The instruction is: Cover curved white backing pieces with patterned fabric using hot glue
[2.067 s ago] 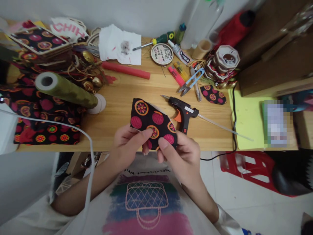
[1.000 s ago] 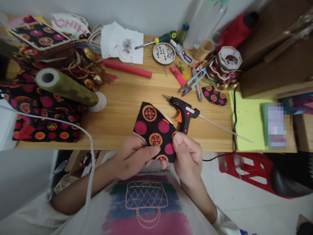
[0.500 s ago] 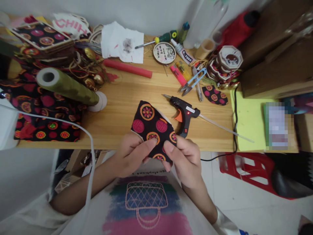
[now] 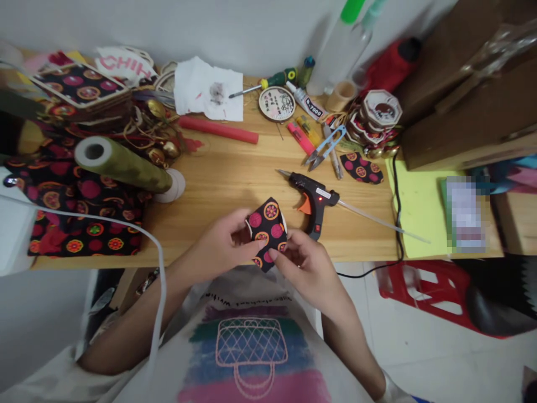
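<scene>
1. Here's the centre of the action: a small patterned cloth piece (image 4: 274,217), black with orange and magenta rounds, held up at the near edge of the counter (image 4: 210,187).
2. Both hands are on it! The left hand (image 4: 224,240) pinches from one side, thumb across the printed face, fingers partly hidden behind.
3. Over on the other side, the right hand (image 4: 308,266) pinches the lower edge, thumb in front, fingertips tucked out of sight.
4. How far along? The piece looks already cut to shape, and pale edges peek out at both sides, perhaps a backing; whether the two are joined can't be told.
5. Just beyond, the glue gun (image 4: 310,187) lies on its side, red light glowing, glue stick (image 4: 373,216) trailing from its rear. It appears powered, but no glue shows on the cloth's visible face.
6. Further off, a second cut piece (image 4: 363,168) lies flat near the blue snips (image 4: 325,150), out of both hands, so its share of the work seems undone.
7. Out left, more matching cloth (image 4: 84,235) sits folded beneath a green roll (image 4: 134,168).
</scene>
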`<control>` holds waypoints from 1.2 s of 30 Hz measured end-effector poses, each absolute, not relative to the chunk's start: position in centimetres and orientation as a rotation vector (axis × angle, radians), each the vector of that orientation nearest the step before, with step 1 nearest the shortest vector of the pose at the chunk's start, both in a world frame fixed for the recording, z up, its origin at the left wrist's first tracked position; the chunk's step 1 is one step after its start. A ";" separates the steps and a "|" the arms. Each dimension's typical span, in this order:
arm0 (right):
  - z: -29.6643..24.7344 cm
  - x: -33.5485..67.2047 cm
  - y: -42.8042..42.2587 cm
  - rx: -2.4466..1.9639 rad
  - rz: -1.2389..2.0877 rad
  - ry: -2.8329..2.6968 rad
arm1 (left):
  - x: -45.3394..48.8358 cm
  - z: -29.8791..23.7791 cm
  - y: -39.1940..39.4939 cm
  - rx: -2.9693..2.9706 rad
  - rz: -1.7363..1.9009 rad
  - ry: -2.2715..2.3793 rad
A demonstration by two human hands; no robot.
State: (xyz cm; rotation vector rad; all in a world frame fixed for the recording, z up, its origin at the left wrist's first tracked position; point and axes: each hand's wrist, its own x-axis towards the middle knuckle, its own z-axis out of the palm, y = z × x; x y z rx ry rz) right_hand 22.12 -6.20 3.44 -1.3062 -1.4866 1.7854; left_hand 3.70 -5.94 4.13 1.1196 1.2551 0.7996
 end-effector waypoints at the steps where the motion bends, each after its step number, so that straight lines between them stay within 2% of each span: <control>1: 3.3 22.1 -6.3 -1.331 1.778 -1.537 | 3.5 3.9 -5.8 1.123 0.840 1.272; 5: 3.0 22.3 -6.5 -1.455 1.606 -1.589 | 2.8 3.1 -5.1 1.257 0.790 1.260; 11: 3.6 23.7 -5.8 -2.012 0.756 -1.537 | 1.5 3.4 -3.6 1.619 0.593 1.314; 16: 3.4 24.4 -4.2 -2.225 0.509 -1.543 | 1.1 3.4 -2.8 1.852 0.569 1.330; 22: 3.2 23.2 -2.1 -2.338 0.514 -1.724 | 1.4 3.3 -2.5 2.021 0.444 1.376; 26: 4.0 22.9 -1.2 -2.427 0.693 -1.641 | 1.5 3.0 -2.8 2.071 0.419 1.420; 36: 3.5 24.2 -0.4 -2.061 1.094 -1.309 | 1.2 1.4 -3.4 2.135 0.686 1.445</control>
